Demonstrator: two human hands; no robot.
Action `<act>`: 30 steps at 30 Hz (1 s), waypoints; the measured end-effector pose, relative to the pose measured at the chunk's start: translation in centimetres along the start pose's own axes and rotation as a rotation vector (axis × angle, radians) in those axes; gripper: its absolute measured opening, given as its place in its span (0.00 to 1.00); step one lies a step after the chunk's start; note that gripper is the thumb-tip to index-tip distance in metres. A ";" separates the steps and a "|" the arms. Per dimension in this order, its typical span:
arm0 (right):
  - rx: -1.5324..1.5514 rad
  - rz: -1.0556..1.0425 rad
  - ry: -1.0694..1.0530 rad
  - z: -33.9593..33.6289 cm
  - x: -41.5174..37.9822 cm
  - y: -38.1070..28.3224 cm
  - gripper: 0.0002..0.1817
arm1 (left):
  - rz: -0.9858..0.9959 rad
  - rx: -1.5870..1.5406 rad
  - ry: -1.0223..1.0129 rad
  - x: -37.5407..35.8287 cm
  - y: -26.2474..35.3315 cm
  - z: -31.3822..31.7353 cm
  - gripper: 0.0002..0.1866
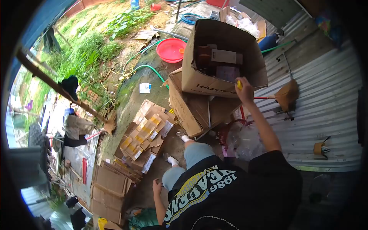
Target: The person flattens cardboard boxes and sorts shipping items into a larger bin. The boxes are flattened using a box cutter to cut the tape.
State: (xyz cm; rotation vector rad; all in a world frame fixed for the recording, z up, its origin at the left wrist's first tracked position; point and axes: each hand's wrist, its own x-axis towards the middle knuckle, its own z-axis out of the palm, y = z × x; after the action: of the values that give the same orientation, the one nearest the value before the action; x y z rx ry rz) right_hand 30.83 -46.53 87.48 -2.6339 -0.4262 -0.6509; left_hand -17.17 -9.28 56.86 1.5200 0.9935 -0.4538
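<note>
My right hand (245,93) is closed around a small yellow object (239,84), whose kind I cannot make out. It is at the near side of an open cardboard box (207,83) printed with dark letters. Inside the box are several small cartons, among them a white one (224,56) and a pale purple one (227,73). The box rests on another cardboard box (182,105), which sits tilted. My left hand (157,186) hangs low beside my leg, fingers loosely apart, holding nothing. Nearest to it are flattened cardboard pieces (111,180).
Flattened cartons with yellow tape (143,130) lie on the ground to the left. A red basin (170,50) and a green hose (147,66) are farther ahead. To the right, a broom (287,94) stands by a corrugated metal wall (326,115). Clear plastic bags (247,142) lie near my legs.
</note>
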 end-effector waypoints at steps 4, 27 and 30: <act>-0.242 0.222 -0.273 3.4 6.6 8.9 0.11 | -0.121 0.048 0.072 0.2 2.0 -0.8 0.15; 0.093 0.273 -0.278 15.2 8.5 21.9 0.11 | 0.517 0.353 0.057 5.3 27.5 14.1 0.10; 0.081 0.198 -0.321 12.8 10.7 21.7 0.13 | 0.662 0.305 0.147 3.2 35.5 15.2 0.09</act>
State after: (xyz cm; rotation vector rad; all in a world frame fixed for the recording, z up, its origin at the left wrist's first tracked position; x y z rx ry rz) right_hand 52.86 -57.82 75.89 -2.6620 -0.2676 -0.1450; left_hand 16.51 -20.12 72.74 2.0663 0.4864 -0.0164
